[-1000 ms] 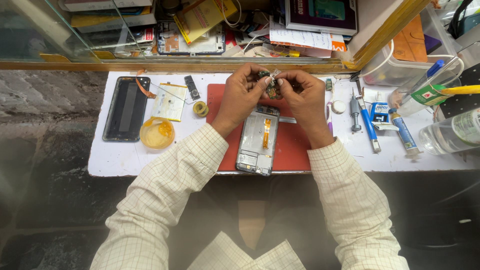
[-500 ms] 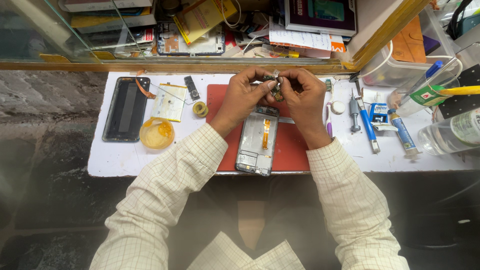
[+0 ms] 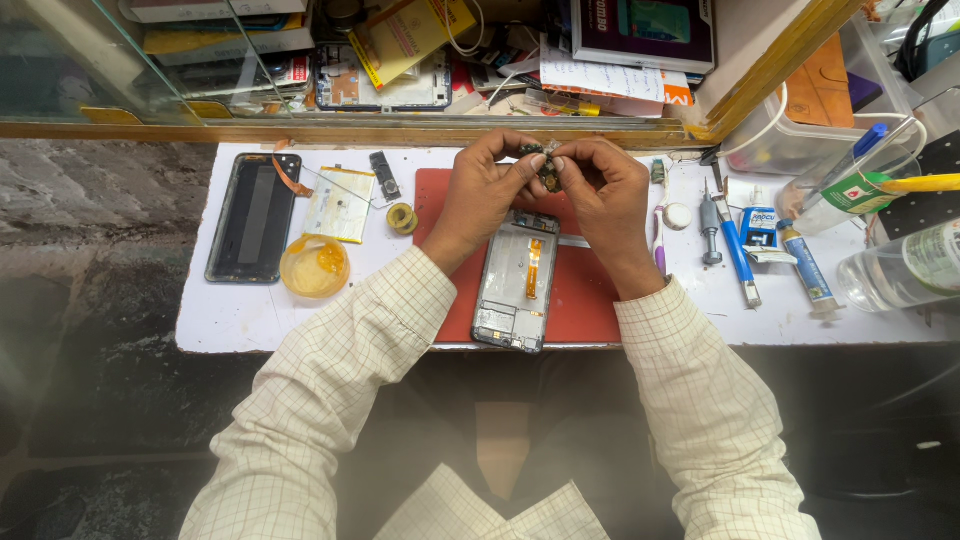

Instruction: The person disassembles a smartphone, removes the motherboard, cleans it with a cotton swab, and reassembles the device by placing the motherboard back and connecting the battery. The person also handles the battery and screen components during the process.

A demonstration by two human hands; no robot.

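My left hand and my right hand meet above the far end of an opened phone frame, which lies on a red mat. Between the fingertips of both hands I hold a small dark circuit part. An orange flex strip runs down the middle of the phone frame. Both sleeves are pale checked cloth.
On the white worktop lie a black phone back cover, a battery, a small yellow dish and a tape roll. To the right lie a screwdriver, glue tubes and a clear bottle.
Both hands, still gripping the small part, have shifted slightly and turned it between the fingertips. The phone frame stays in place.
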